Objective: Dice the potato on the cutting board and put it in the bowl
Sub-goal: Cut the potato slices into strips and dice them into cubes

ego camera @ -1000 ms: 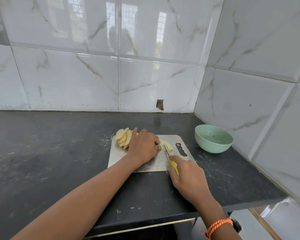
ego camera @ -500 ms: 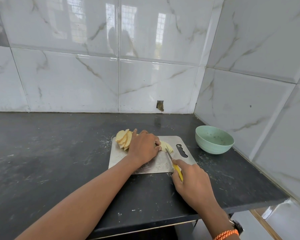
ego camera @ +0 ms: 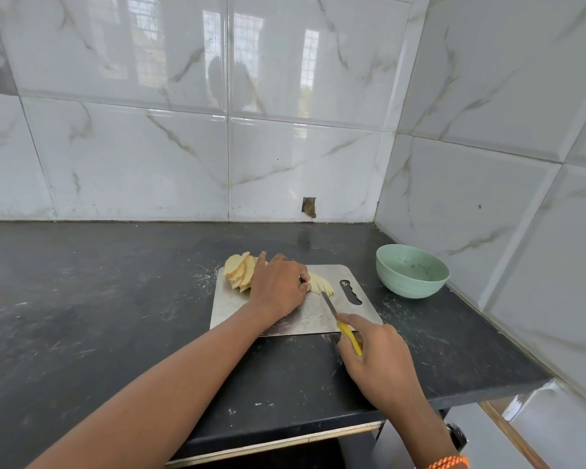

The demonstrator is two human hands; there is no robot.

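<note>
A steel cutting board [ego camera: 237, 309] lies on the black counter. A fanned pile of potato slices [ego camera: 239, 270] sits at the board's far left corner. My left hand [ego camera: 279, 286] holds down a small stack of slices, whose cut strips [ego camera: 322, 286] stick out to its right. My right hand [ego camera: 378, 358] grips the yellow handle of a knife [ego camera: 351, 338]. Its blade tip rests at the strips. A pale green bowl [ego camera: 411, 270] stands to the right of the board.
The black counter [ego camera: 99, 316] meets tiled walls at the back and on the right, forming a corner behind the bowl. Its front edge runs just below my right hand. The wall tile has a small hole [ego camera: 308, 207].
My right hand has drawn back toward me with the knife, and more of the blade shows. My left hand has stayed on the slices.
</note>
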